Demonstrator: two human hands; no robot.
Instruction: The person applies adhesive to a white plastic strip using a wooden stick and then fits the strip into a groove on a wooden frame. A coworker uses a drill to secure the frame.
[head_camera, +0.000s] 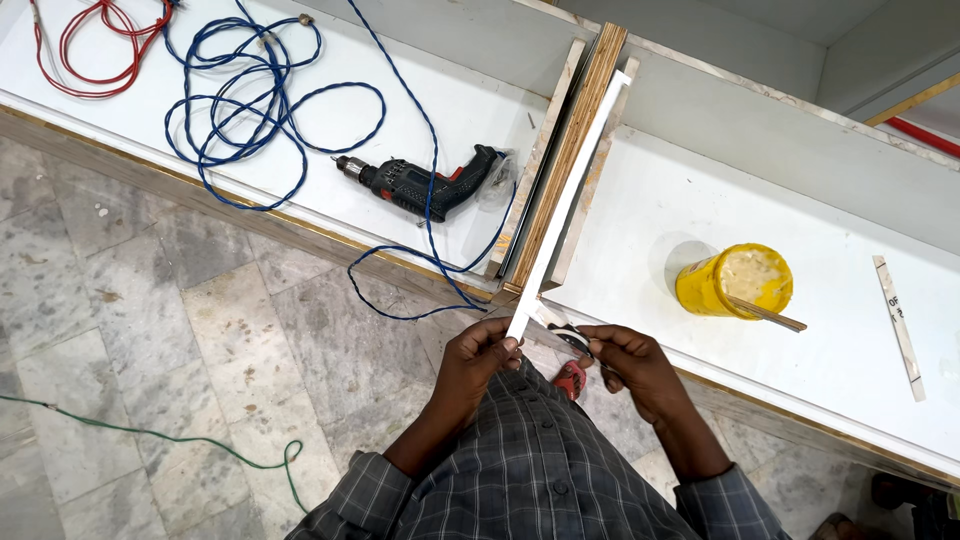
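White laminate strip (565, 205) lies along the plywood divider's edge (572, 140), near end pinched in my left hand (478, 352), fingers closed on it. My right hand (625, 362) curls shut around a small dark tool (572, 341) just beside the strip's end. Yellow glue tub (733, 282) on the white counter (700, 200) to the right; electric drill (420, 184) and blue cable (250, 110) to the left.

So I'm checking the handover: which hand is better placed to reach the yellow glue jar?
Probably the right hand: the yellow glue jar stands on its side, while the left hand pinches the long white strip.
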